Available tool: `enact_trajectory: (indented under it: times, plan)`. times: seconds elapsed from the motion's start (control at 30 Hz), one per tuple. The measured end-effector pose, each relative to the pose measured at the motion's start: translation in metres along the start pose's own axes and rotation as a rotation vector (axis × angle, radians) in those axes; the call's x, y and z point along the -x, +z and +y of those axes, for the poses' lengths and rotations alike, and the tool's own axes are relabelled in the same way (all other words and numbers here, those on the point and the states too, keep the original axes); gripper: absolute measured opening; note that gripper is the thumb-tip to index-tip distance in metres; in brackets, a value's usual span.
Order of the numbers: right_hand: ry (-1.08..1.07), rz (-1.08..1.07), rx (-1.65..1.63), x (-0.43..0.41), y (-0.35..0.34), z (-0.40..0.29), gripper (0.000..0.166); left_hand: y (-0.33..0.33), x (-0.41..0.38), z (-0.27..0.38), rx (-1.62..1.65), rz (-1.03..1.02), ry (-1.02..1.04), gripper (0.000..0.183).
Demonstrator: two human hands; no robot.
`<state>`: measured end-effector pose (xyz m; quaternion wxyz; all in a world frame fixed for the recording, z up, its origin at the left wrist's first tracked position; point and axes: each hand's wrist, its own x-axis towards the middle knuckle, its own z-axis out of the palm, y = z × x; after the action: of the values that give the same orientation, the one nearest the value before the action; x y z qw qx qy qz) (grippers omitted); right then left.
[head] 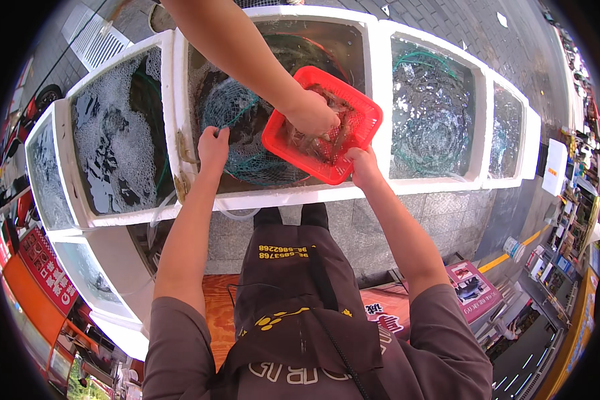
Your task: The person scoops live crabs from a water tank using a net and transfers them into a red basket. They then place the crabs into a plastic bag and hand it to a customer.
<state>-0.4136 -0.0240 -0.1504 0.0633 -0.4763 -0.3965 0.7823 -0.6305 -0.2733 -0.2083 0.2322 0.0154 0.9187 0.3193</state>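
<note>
My right hand (364, 166) grips the near right corner of a red plastic basket (369, 120) above a water-filled foam box (290, 196). Several shrimp (305, 142) lie in the basket, partly covered by another person's hand (312, 112), which reaches in from the far side. Whether that hand holds a shrimp is unclear. My left hand (213, 150) is closed at the left edge of a green mesh net (230, 102), pinching its rim. The net spreads in the water below the basket. Two shrimp (184, 148) rest on the foam rim left of my left hand.
To the left stands a foam box with foamy water (115, 135). On the right, another box holds bubbling water (432, 115) and a green net. A clear hose (237, 215) hangs at the near rim. Grey paving (380, 215) lies below.
</note>
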Motion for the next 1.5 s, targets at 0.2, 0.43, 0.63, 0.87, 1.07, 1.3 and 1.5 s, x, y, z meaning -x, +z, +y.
enact_trajectory:
  times: [0.2, 0.43, 0.63, 0.87, 1.07, 1.3, 1.5]
  plan:
    - [-0.010, -0.041, -0.048, -0.008, 0.014, 0.010, 0.042, -0.007, 0.007, 0.021, 0.062, 0.034, 0.037, 0.039]
    - [0.018, -0.029, -0.072, -0.006, 0.035, 0.010, 0.044, -0.004, 0.008, 0.011, 0.165, -0.053, 0.034, 0.037]
    - [0.005, -0.037, -0.058, -0.006, 0.043, 0.010, 0.041, -0.006, 0.008, 0.009, 0.175, -0.056, 0.060, 0.037]
    - [0.029, -0.101, -0.068, -0.008, 0.044, 0.011, 0.041, -0.004, 0.008, 0.001, 0.287, -0.083, -0.024, 0.038]
    - [0.016, -0.084, -0.018, -0.007, 0.043, 0.013, 0.044, -0.002, 0.006, -0.001, 0.295, -0.099, -0.025, 0.038]
    - [0.047, -0.075, -0.030, -0.007, 0.041, 0.011, 0.042, -0.005, 0.008, 0.002, 0.344, -0.104, -0.060, 0.037]
    - [0.066, -0.089, -0.038, 0.002, 0.049, 0.004, 0.043, -0.005, 0.011, 0.001, 0.353, -0.085, -0.036, 0.037]
